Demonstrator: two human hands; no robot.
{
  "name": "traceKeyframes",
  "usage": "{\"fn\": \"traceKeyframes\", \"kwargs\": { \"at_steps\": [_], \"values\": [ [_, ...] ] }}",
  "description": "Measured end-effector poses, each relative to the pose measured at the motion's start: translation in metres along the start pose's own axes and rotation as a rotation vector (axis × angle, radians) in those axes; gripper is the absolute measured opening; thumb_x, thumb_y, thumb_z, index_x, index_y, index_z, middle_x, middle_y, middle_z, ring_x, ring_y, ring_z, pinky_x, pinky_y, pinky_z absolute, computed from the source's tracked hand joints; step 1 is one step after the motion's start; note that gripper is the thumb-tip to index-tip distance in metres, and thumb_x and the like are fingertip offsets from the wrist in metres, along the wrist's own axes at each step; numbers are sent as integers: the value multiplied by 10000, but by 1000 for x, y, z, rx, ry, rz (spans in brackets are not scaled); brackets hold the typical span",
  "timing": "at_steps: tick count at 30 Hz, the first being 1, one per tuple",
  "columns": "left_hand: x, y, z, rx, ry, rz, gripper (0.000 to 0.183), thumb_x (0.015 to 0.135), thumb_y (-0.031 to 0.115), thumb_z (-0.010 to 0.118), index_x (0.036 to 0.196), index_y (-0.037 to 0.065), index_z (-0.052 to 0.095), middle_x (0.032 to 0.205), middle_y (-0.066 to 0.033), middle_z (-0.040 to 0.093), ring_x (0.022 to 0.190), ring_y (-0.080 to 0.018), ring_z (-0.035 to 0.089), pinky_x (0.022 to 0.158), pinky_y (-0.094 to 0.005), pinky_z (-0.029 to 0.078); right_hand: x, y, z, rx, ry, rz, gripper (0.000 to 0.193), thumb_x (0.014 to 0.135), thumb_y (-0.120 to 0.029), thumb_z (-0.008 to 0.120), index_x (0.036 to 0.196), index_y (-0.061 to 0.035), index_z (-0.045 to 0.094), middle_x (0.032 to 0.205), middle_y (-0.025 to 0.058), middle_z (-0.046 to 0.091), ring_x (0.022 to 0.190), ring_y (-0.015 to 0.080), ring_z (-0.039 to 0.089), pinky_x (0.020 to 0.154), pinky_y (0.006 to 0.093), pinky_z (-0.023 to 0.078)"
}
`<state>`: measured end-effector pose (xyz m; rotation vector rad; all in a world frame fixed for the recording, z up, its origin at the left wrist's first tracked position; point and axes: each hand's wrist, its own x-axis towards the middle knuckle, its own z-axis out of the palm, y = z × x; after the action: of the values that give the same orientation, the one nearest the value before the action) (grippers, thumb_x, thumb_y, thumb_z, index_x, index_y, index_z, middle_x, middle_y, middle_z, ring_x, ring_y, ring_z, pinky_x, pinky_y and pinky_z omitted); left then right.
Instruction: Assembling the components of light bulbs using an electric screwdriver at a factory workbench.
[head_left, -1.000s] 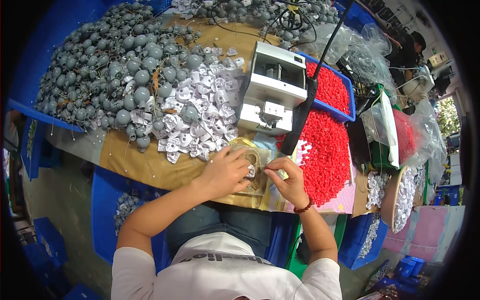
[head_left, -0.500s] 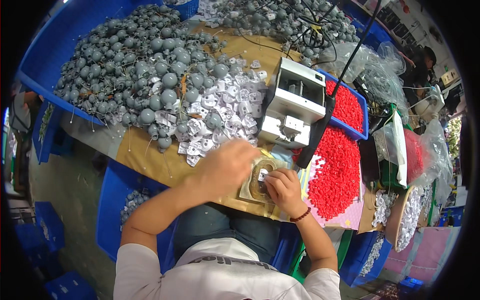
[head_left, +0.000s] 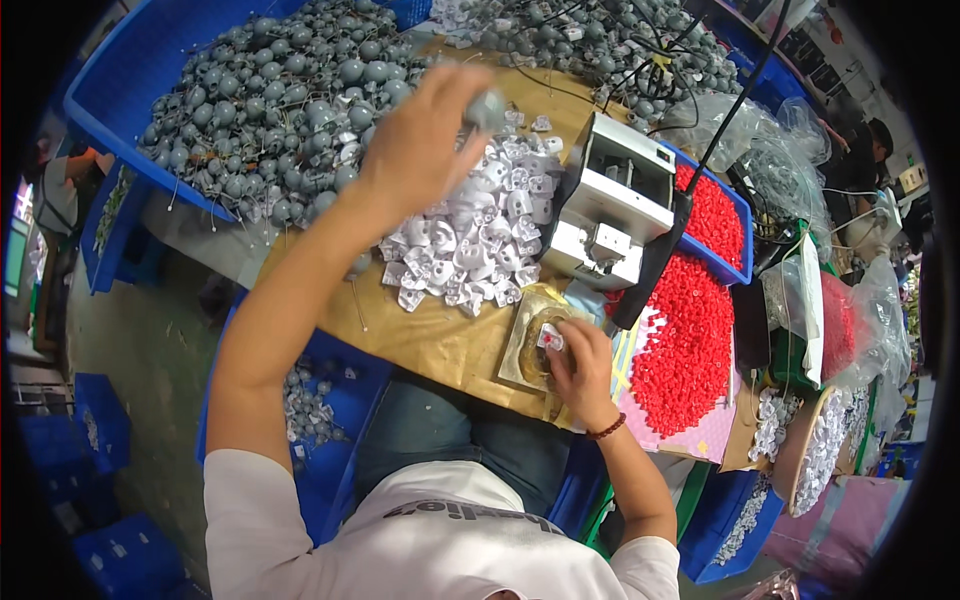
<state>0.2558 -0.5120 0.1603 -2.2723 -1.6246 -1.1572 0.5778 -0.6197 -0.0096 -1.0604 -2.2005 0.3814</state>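
Note:
My left hand (head_left: 425, 135) is raised over the border between the grey and white heaps, blurred, with a round grey ball-shaped part (head_left: 487, 112) between thumb and fingers. My right hand (head_left: 583, 365) rests at the small work fixture (head_left: 520, 350) by the table's front edge. Its thumb and forefinger are at a small white plastic piece (head_left: 547, 336) that has a red spot in it and sits in the fixture. Beside my left forearm spreads a heap of similar white pieces (head_left: 470, 255). Grey ball-shaped parts with thin wires (head_left: 270, 110) fill the far left.
A white and grey bench machine (head_left: 610, 205) stands beyond the fixture, with a dark bar along its right side. Small red parts lie in a heap (head_left: 680, 350) and in a blue tray (head_left: 745, 245). Clear plastic bags (head_left: 770, 150) and black cables are at the back right.
My left hand has moved from beside the fixture up and away to the grey heap, where a grey ball-shaped part is now in it. A red spot now shows in the white piece.

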Motion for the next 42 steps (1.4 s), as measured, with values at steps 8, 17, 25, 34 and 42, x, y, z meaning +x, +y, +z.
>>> {"fn": "traceKeyframes", "kwargs": {
  "at_steps": [8,17,25,34,42],
  "values": [
    [25,13,-11,159,-230,218,465,848,110,803,1280,134,631,1190,-99,610,1009,-263,680,815,-398,562,37,-3,-40,208,207,50,324,891,21,690,1211,11,638,1233,200,634,1121,354,631,951,400,510],
    [23,20,-5,-312,45,198,484,847,24,800,1291,100,624,1258,-86,643,1076,-208,677,931,-306,562,70,-17,-52,208,298,-85,302,858,97,673,1147,9,663,1176,190,658,1060,343,655,908,397,526],
    [5,-4,-4,-239,-256,112,459,898,-16,726,1321,58,562,1246,-97,617,1140,-203,638,995,-338,507,107,-38,-47,283,322,-220,327,826,101,699,1135,-6,682,1158,174,662,1062,336,657,897,395,537],
    [-7,0,1,-869,-149,-230,472,897,37,745,1319,69,536,1224,-100,618,1085,-191,673,907,-299,539,116,-51,-43,311,306,-186,289,834,107,688,1100,-7,689,1133,155,669,1039,327,657,875,389,538],
    [-7,19,-18,-1006,-198,-271,489,933,-46,660,1381,45,485,1333,-152,593,1120,-234,692,992,-337,544,125,-47,-35,277,236,-182,317,841,54,713,1147,-15,666,1168,163,644,1065,354,639,895,405,535]
  ]
}}
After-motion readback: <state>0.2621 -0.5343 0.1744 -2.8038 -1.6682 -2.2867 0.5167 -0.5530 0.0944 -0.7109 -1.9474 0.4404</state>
